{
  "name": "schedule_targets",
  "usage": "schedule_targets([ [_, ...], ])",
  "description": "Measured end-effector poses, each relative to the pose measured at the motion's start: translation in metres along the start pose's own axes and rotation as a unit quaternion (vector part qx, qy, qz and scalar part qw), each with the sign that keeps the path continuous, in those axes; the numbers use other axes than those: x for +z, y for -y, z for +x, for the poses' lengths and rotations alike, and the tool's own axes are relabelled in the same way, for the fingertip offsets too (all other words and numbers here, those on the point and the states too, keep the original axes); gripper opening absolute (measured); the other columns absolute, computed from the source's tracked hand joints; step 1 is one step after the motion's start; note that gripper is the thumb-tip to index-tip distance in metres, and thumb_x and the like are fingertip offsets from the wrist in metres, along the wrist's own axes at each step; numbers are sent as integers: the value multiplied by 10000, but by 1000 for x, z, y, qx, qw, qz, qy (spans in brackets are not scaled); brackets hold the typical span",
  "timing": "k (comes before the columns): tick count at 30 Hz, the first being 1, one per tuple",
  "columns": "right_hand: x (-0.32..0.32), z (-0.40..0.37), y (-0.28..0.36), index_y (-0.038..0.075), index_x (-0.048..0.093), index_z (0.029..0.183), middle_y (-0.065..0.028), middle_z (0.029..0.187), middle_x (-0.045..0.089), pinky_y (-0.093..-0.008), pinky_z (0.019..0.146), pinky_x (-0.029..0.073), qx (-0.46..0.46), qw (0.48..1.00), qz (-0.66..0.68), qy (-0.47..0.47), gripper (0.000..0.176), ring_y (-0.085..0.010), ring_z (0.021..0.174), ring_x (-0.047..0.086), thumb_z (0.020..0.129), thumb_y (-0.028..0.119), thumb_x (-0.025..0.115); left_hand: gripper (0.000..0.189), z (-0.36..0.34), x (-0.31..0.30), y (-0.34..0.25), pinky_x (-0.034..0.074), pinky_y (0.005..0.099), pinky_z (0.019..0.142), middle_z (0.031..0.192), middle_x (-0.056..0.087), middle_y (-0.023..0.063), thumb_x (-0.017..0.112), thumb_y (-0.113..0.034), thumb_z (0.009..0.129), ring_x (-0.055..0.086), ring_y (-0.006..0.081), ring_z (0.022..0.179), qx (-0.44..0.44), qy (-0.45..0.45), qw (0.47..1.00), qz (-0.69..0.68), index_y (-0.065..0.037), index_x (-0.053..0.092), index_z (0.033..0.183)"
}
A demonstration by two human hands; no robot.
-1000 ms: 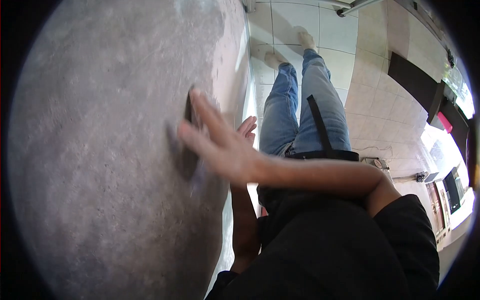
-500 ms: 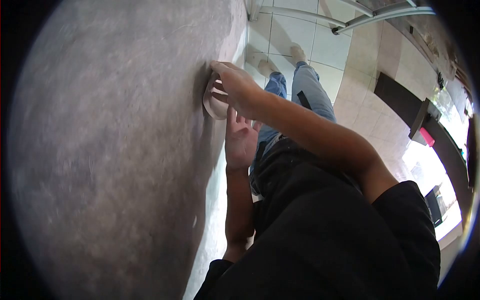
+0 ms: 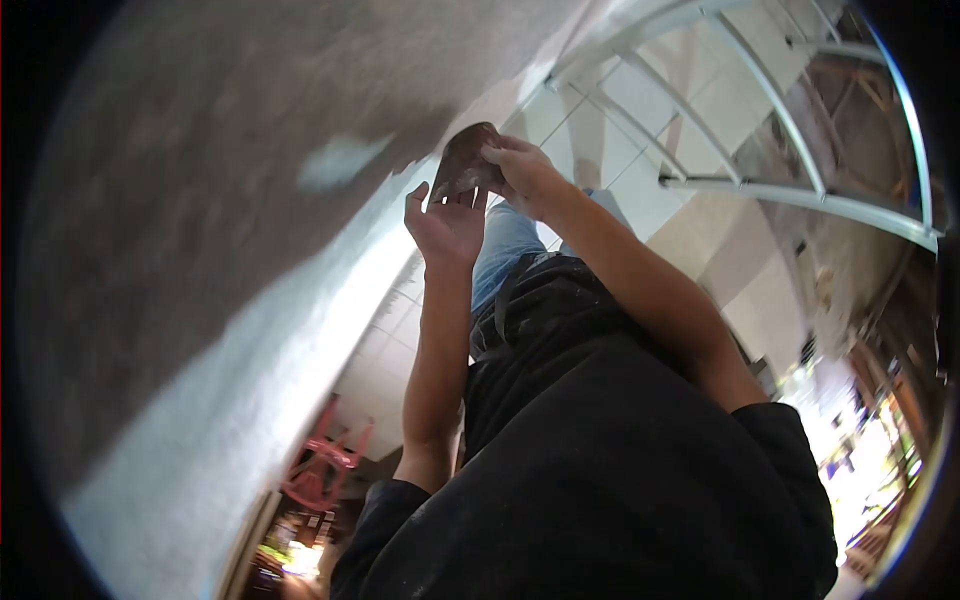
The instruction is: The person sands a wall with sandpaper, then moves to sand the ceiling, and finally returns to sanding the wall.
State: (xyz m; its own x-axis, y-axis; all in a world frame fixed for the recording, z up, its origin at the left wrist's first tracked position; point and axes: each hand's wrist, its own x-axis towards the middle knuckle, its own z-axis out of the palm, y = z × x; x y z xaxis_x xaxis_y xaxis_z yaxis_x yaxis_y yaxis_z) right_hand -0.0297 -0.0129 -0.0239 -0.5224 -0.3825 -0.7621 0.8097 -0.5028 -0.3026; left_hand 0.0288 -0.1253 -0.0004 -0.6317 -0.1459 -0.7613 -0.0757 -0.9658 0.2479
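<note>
The brown piece (image 3: 465,158) has turned, long axis pointing up-right.

One wide, round-edged view looks steeply down from the person's head, close over the black shirt (image 3: 620,450), toward the tiled floor (image 3: 690,225), the grey wall (image 3: 200,220) slanting across the frame's left.

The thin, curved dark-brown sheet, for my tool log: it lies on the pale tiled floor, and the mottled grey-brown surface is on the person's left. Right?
Its place is wrong: the head view shows the sheet held up in the right hand, the left hand at its lower edge. The surface is on the left, as you say.
</note>
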Motion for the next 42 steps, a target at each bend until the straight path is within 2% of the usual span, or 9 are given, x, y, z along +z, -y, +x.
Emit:
schedule_targets([
  [3, -14, -11, -1, -78, 447, 1215, -167, 1063, 586, -336, 784, 576, 20, 999, -30, 15, 320, -253, 915, 643, 934, 67, 495, 490, -2, -18, 10, 372, 430, 1050, 1226, 471, 233, 405, -239, 940, 474, 319, 1154, 20, -2, 999, -39, 134, 362, 1254],
  [10, -44, -10, 18, 2, 513, 1151, -117, 1049, 612, -342, 833, 538, 94, 978, -176, 64, 251, -220, 925, 638, 921, 101, 524, 272, -6, -59, 42, 442, 378, 1008, 1113, 571, 184, 371, -123, 973, 557, 257, 1074, 135, -25, 987, -85, 90, 490, 1094],
  [15, -36, -24, 31, 68, 548, 1116, -64, 1025, 633, -312, 876, 499, 116, 958, -256, 61, 261, -155, 926, 622, 905, 213, 592, 258, -5, -57, 57, 450, 369, 1003, 1129, 562, 190, 379, -101, 966, 554, 259, 1080, 144, -30, 983, -111, 91, 489, 1100],
  [22, -23, 4, 43, 53, 568, 1055, -43, 927, 634, -299, 833, 517, 93, 946, -301, 71, 215, -151, 832, 623, 886, 176, 617, 275, 4, -38, 48, 443, 383, 1005, 1129, 533, 206, 321, -77, 967, 537, 274, 1081, 125, 14, 981, -150, 114, 448, 1119],
  [27, -4, 21, 42, 32, 552, 1046, -83, 949, 643, -261, 794, 547, 97, 925, -365, 37, 225, -172, 851, 635, 906, 201, 600, 296, 5, -39, 26, 438, 408, 1017, 1132, 530, 205, 290, -79, 964, 543, 283, 1077, 117, 1, 982, -148, 107, 437, 1141],
  [30, 10, 30, 37, 38, 551, 1043, -100, 967, 649, -281, 797, 550, 145, 898, -410, 66, 216, -183, 862, 648, 909, 202, 595, 295, 6, -45, 10, 451, 408, 1003, 1115, 537, 202, 284, -79, 960, 556, 284, 1056, 139, 3, 980, -142, 101, 441, 1134],
  [33, 21, 39, 30, 44, 552, 1042, -100, 966, 653, -303, 795, 555, 176, 883, -428, 82, 200, -195, 845, 656, 913, 193, 586, 309, 2, -53, -1, 434, 415, 1019, 1145, 511, 236, 258, -53, 953, 529, 295, 1097, 161, -2, 974, -160, 139, 421, 1133],
  [39, 51, 38, 7, 27, 547, 1052, -99, 992, 631, -361, 904, 515, 201, 896, -362, 160, 190, -198, 960, 623, 903, 141, 576, 296, 9, -72, -19, 432, 407, 1019, 1090, 535, 244, 274, -43, 940, 540, 300, 1070, 217, -32, 937, -274, 138, 445, 1101],
  [42, 64, 39, -12, -28, 522, 1076, -134, 1034, 600, -386, 960, 480, 140, 932, -297, 156, 224, -245, 1038, 586, 897, 105, 547, 283, 7, -69, -36, 423, 410, 1032, 1070, 544, 244, 284, -36, 935, 541, 310, 1065, 268, -17, 917, -296, 139, 464, 1067],
])
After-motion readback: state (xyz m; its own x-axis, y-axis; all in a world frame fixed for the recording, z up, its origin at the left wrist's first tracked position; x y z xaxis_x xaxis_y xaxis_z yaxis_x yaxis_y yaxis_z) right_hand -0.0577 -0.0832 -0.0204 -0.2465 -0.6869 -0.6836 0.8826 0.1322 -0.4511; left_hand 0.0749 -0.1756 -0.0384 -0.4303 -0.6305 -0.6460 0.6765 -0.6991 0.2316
